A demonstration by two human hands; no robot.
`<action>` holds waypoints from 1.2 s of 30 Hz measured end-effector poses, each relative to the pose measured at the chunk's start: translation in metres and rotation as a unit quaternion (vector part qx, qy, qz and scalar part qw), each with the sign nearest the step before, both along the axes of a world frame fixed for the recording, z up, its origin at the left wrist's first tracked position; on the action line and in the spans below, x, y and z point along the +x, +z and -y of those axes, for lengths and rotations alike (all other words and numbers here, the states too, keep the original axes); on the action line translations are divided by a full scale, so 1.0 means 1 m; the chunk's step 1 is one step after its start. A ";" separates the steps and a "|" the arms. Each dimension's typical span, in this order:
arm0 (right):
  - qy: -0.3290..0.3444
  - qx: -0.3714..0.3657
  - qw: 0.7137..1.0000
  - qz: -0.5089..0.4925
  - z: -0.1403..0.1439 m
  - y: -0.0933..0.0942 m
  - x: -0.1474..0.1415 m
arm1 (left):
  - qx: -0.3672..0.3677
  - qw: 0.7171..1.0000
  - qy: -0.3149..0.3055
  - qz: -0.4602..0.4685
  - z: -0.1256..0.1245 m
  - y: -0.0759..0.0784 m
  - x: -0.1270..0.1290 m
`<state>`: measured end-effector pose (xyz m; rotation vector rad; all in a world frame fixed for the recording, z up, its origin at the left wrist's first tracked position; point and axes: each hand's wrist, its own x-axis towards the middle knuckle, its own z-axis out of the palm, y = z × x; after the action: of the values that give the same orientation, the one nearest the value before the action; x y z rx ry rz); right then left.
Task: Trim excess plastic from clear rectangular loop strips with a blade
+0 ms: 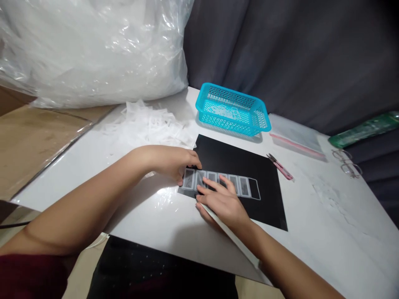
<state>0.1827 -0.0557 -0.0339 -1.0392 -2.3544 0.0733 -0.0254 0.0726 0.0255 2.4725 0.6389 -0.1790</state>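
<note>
A black sheet (240, 155) lies on the white table, bearing a row of translucent rectangular pieces (244, 187) with pale borders. At the row's left end, my left hand (179, 162) has thumb and fingertips on the edges of one translucent rectangular piece (188, 179). My right hand (222, 203) rests over the middle of the row, its fingers spread and partly covering several pieces. Between its thumb and palm sits a long white strip (232, 234), slanting back beneath the wrist. The outline at the row's right end (254, 189) shows black inside.
Loose translucent pieces (152, 126) are heaped behind my left hand, below a large plastic bag (102, 54). A blue basket (232, 120) stands behind the sheet. Pink-handled thread snips (282, 168), a clear zip pouch (296, 137), glasses (347, 164) and a green bottle (370, 126) lie rightward.
</note>
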 end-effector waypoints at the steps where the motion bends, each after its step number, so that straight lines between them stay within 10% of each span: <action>1: 0.000 0.000 1.000 0.002 -0.001 -0.001 -0.001 | 0.000 1.000 -0.001 0.000 0.000 0.000 0.001; 36: -0.028 0.004 1.000 -0.007 -0.009 -0.017 -0.035 | -0.012 1.000 -0.002 0.017 -0.006 -0.009 0.000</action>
<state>0.1474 -0.0470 -0.0513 -1.0959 -2.3089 0.0493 -0.0257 0.0790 0.0165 2.4476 0.6145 -0.1439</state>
